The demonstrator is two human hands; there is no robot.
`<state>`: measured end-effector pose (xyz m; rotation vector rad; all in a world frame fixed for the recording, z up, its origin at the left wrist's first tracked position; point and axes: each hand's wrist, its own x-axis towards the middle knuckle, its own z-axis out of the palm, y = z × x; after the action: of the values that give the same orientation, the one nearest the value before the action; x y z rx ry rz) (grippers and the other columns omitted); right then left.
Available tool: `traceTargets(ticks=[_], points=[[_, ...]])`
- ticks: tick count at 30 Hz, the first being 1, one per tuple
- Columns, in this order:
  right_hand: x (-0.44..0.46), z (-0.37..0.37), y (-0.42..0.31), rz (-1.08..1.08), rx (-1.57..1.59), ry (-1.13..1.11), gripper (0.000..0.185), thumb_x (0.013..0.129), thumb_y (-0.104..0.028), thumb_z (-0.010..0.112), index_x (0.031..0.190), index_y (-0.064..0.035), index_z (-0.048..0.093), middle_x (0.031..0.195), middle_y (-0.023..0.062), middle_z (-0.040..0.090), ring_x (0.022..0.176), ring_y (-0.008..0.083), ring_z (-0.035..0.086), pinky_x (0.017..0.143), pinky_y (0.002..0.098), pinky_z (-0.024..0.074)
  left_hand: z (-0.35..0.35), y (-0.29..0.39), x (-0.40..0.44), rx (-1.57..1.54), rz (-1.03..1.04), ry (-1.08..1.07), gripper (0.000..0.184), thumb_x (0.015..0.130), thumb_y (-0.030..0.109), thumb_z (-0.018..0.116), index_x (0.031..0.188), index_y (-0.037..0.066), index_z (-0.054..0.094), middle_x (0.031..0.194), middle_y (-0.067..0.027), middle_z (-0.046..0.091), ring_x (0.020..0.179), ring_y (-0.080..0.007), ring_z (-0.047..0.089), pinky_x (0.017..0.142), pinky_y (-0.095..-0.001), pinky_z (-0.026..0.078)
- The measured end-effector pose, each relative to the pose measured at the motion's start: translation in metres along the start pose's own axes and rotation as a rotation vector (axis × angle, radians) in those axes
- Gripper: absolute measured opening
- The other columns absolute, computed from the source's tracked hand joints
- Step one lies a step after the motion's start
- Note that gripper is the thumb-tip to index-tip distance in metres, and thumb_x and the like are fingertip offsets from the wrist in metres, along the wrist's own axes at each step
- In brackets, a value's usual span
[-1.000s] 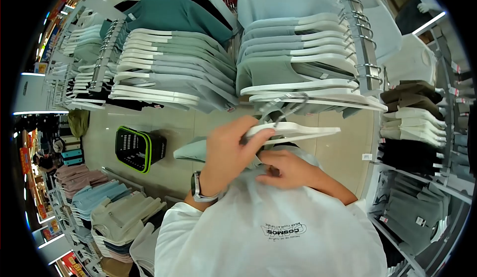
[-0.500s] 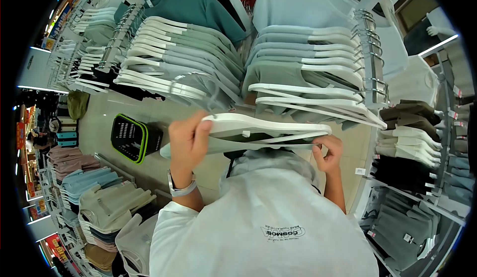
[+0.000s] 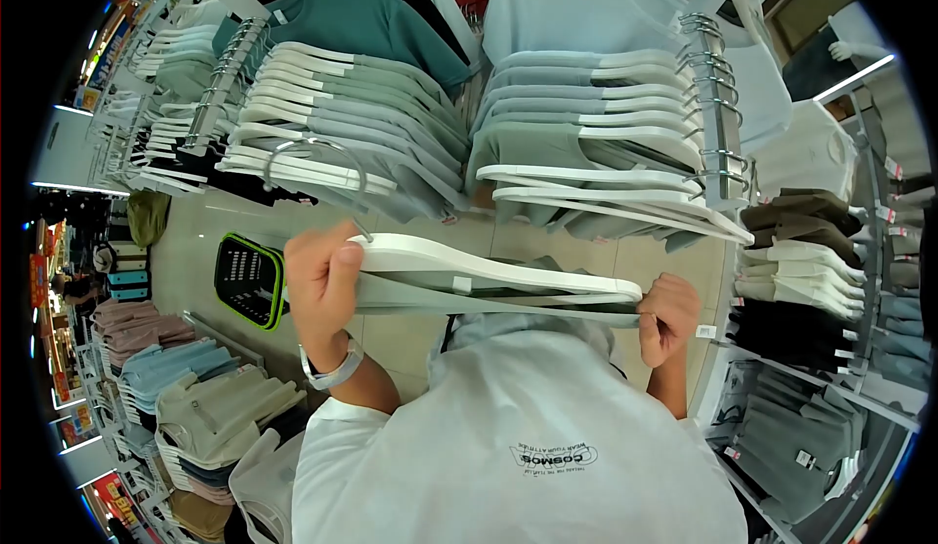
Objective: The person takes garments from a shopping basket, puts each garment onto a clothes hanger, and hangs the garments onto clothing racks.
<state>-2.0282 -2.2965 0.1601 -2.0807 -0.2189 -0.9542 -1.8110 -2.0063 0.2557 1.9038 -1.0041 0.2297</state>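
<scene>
A white hanger (image 3: 489, 269) with a grey-green shirt (image 3: 420, 297) on it is held level in front of my chest. My left hand (image 3: 322, 272), with a watch on its wrist, is closed round the hanger near the base of its metal hook (image 3: 358, 168). The hook points up and away from me. My right hand (image 3: 670, 317) is closed at the other end, its thumb and fingers pinching the edge of the grey-green shirt beside the hanger's tip. A small white tag (image 3: 461, 283) shows inside the collar.
Ahead, two metal rails (image 3: 718, 104) carry several white hangers with grey, green and pale blue shirts (image 3: 547, 104). On the floor to the left stands a black basket (image 3: 244, 278) with a green rim. Racks of folded and hung clothes (image 3: 220, 402) line both sides.
The hanger and shirt have shifted left and a little closer to me. My left hand moved left with the hook; my right hand moved slightly right and down, its fingers closing more at the shirt's edge.
</scene>
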Motion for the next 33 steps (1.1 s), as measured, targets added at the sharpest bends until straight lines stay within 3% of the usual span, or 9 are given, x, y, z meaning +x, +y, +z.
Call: traceTargets(ticks=[5,8,13,16,18,23,27,30,33], points=[[0.003,0.003,0.003,0.026,-0.04,-0.003,0.011,0.056,-0.01,0.054,0.058,-0.0029,0.046,0.051,0.0063,0.04,0.044,0.0213,0.035,0.043,0.0312,0.0243,-0.01,0.007,0.005,-0.058,-0.045,-0.094,0.047,0.091,0.034,0.05,0.057,0.002,0.04,0.05,-0.0046,0.026,0.041,-0.0163,0.026,0.043,-0.0322,0.019],[0.001,0.005,0.003,0.005,-0.037,0.084,0.011,0.059,-0.01,0.054,0.058,-0.0033,0.045,0.052,0.0064,0.041,0.045,0.0211,0.035,0.044,0.0315,0.024,-0.006,0.005,0.002,-0.002,0.02,0.101,0.047,0.09,0.035,0.051,0.058,0.002,0.043,0.049,-0.0047,0.027,0.041,-0.0171,0.027,0.043,-0.0326,0.019],[0.009,-0.002,0.0,-0.063,-0.035,0.158,0.011,0.063,-0.008,0.052,0.057,-0.0041,0.044,0.051,0.0054,0.04,0.044,0.0198,0.034,0.043,0.0318,0.0226,-0.008,0.002,0.005,-0.059,-0.043,-0.252,0.038,0.086,0.03,0.055,0.062,0.001,0.054,0.047,-0.0051,0.035,0.04,-0.0174,0.032,0.042,-0.0309,0.025],[0.031,0.0,-0.025,-0.043,-0.036,0.076,0.008,0.062,-0.009,0.052,0.059,-0.0044,0.047,0.057,0.0073,0.048,0.048,0.0194,0.037,0.045,0.0307,0.0263,0.008,0.01,0.007,-0.049,-0.044,-0.105,0.032,0.085,0.026,0.057,0.066,0.001,0.057,0.048,-0.0051,0.039,0.04,-0.0164,0.035,0.042,-0.0287,0.027],[0.058,0.006,-0.057,0.072,0.382,-0.1,0.009,0.058,-0.004,0.05,0.066,-0.0028,0.055,0.07,0.0112,0.058,0.056,0.023,0.048,0.052,0.0335,0.0356,0.023,0.016,0.006,-0.126,-0.017,-0.092,0.027,0.084,0.023,0.059,0.069,0.001,0.06,0.05,-0.0055,0.043,0.041,-0.0148,0.039,0.042,-0.0267,0.029],[0.067,0.008,-0.057,0.21,-0.029,-0.083,0.028,0.063,0.003,0.056,0.09,-0.0023,0.061,0.086,0.0122,0.063,0.072,0.0333,0.058,0.064,0.041,0.043,0.034,0.021,0.004,-0.2,-0.067,-0.174,0.023,0.083,0.021,0.062,0.072,0.001,0.062,0.052,-0.0061,0.048,0.043,-0.016,0.043,0.043,-0.0265,0.032],[0.043,-0.019,-0.017,0.397,-0.082,-0.575,0.027,0.072,-0.004,0.065,0.098,-0.0035,0.059,0.082,0.0117,0.061,0.072,0.0341,0.057,0.064,0.0413,0.0432,0.049,0.018,0.001,-0.274,-0.088,-0.278,0.02,0.082,0.02,0.064,0.073,0.002,0.063,0.054,-0.0067,0.052,0.043,-0.0186,0.046,0.044,-0.027,0.034],[0.039,-0.014,-0.016,0.365,-0.195,-0.538,0.027,0.072,-0.006,0.067,0.098,-0.0035,0.059,0.078,0.0123,0.058,0.071,0.0324,0.056,0.061,0.04,0.043,0.066,0.025,0.005,-0.301,-0.145,-0.328,0.016,0.08,0.019,0.067,0.078,0.004,0.065,0.056,-0.007,0.055,0.044,-0.0203,0.048,0.045,-0.0276,0.036],[0.035,-0.009,-0.011,0.355,-0.235,-0.467,0.023,0.071,-0.008,0.07,0.091,-0.0028,0.06,0.074,0.011,0.057,0.063,0.0299,0.054,0.054,0.0374,0.0412,0.077,0.019,0.008,-0.27,-0.143,-0.566,0.019,0.077,0.019,0.07,0.091,0.006,0.065,0.065,-0.0083,0.059,0.053,-0.0229,0.054,0.05,-0.0293,0.04]])
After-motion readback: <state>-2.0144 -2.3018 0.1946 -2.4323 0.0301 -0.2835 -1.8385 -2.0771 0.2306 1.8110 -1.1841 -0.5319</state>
